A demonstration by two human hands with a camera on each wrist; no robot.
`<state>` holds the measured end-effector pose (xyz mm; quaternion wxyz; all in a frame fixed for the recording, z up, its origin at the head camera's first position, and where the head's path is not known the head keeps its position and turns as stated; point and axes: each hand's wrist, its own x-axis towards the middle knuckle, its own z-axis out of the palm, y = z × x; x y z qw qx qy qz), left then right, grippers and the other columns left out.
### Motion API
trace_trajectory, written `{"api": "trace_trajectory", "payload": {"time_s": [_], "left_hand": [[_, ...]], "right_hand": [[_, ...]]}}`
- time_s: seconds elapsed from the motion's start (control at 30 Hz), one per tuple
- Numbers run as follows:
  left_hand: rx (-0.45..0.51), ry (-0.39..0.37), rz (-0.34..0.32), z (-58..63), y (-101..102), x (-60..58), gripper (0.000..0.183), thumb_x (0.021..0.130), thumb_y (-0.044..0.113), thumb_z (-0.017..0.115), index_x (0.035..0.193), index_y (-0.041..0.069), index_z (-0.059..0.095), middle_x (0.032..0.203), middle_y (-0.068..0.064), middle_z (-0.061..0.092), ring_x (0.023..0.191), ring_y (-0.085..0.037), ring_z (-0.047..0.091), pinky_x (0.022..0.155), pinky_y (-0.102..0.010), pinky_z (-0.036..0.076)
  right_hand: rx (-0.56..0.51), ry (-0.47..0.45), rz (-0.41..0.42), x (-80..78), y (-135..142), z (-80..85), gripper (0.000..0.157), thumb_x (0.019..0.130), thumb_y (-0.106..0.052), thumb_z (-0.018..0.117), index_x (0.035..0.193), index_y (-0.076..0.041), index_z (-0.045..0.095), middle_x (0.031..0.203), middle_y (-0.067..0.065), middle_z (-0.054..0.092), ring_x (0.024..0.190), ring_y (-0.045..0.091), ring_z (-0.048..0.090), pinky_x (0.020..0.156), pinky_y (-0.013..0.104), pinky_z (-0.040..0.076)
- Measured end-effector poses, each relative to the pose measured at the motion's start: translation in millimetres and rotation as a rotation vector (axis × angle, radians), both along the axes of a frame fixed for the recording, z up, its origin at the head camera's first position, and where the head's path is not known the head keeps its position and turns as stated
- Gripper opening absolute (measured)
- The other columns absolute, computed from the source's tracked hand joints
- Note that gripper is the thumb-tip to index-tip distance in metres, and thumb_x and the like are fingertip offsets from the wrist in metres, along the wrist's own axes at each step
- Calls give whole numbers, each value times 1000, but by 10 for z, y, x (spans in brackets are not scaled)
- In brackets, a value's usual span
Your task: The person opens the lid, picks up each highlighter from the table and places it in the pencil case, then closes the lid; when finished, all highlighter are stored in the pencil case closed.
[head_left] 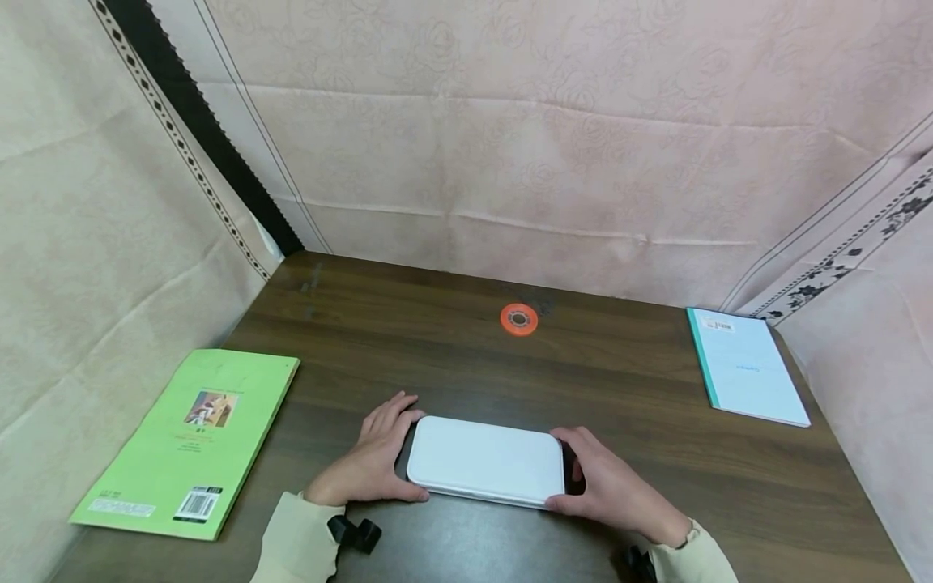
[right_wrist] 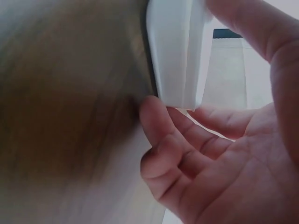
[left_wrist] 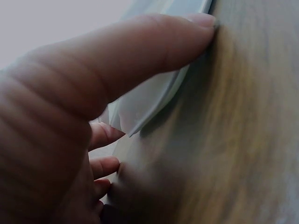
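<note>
A white rectangular box (head_left: pixel 487 461) with rounded corners lies lengthwise between both hands, at the near middle of the table. My left hand (head_left: pixel 375 453) holds its left end, thumb at the near edge and index finger at the far corner. In the left wrist view the thumb (left_wrist: pixel 154 46) crosses the box's side, and the other fingers lie farther back. My right hand (head_left: pixel 601 482) grips the opposite end between thumb and fingers. Seen from the right wrist, the box (right_wrist: pixel 175 56) has a seam along its side, and curled fingertips (right_wrist: pixel 156 116) touch its end. Its underside is hidden.
A green book (head_left: pixel 193 445) lies at the left table edge. Near the right edge lies a pale blue book (head_left: pixel 751 368) with a teal spine. An orange ring-shaped roll (head_left: pixel 519 320) sits toward the back. Cloth curtains (head_left: pixel 510 162) surround the brown wooden table (head_left: pixel 408 340).
</note>
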<state>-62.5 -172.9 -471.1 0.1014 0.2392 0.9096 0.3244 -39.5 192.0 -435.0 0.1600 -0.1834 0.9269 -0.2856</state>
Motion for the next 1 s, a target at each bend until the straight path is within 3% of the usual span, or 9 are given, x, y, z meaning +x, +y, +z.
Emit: {"api": "trace_trajectory", "payload": {"time_s": [0.33, 0.67, 1.0], "left_hand": [[21, -13, -5, 0, -11, -5, 106, 63, 59, 85, 145, 10, 38, 160, -16, 20, 151, -37, 9, 114, -62, 10], [40, -46, -6, 0, -27, -14, 99, 73, 67, 73, 148, 14, 37, 162, -9, 20, 153, -31, 4, 115, -61, 9], [37, -45, 8, 3, -24, -9, 100, 71, 68, 75, 146, 13, 39, 161, -10, 22, 152, -33, 5, 115, -62, 9]], "right_hand": [[7, -20, -26, 21, -31, 5, 85, 74, -49, 82, 139, -11, 44, 114, 3, 50, 76, 10, 50, 61, 22, 44], [32, 3, -24, 23, -35, 1, 85, 75, -49, 82, 140, -10, 44, 114, 3, 50, 76, 9, 50, 61, 21, 44], [50, 4, -31, 35, -70, 17, 84, 75, -48, 82, 139, -10, 44, 112, 2, 49, 77, 10, 49, 61, 21, 42]]}}
